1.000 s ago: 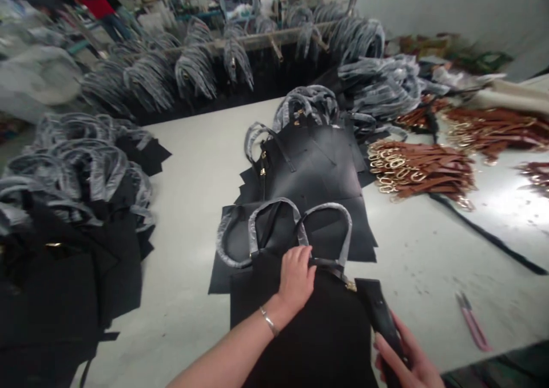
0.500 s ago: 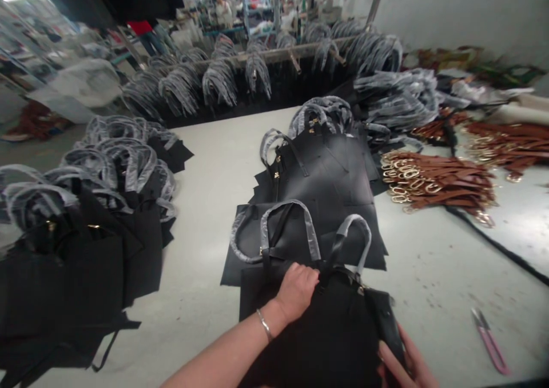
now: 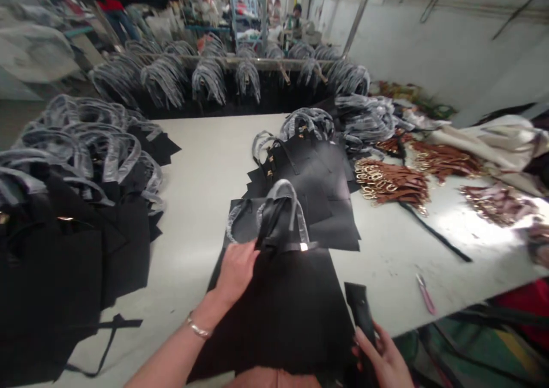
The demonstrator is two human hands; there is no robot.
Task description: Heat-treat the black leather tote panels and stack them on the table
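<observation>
A black bag panel (image 3: 291, 302) lies flat in front of me, its plastic-wrapped handle (image 3: 300, 216) upright at the top edge and a shiny gold fitting (image 3: 304, 247) beside it. My left hand (image 3: 238, 268), with a bracelet at the wrist, is closed on the panel's upper left edge near a handle base. At the lower right, my right hand (image 3: 381, 353) grips a dark strap-like black piece (image 3: 360, 302) between thumb and fingers. What that piece joins at its lower end is hidden. Behind the panel lies a stack of similar black panels (image 3: 317, 176).
More handled black panels (image 3: 124, 245) are piled at the left. Brown straps with gold clasps (image 3: 394, 182) lie at the right, near pink-handled thread snips (image 3: 424, 293). A rack of wrapped handles (image 3: 210, 79) stands beyond the white table (image 3: 193, 176). People work in the background.
My left hand has moved left along the panel's top edge. The handles have come together near the middle. My right hand's black piece now stands apart from the panel's right edge. The view has shifted.
</observation>
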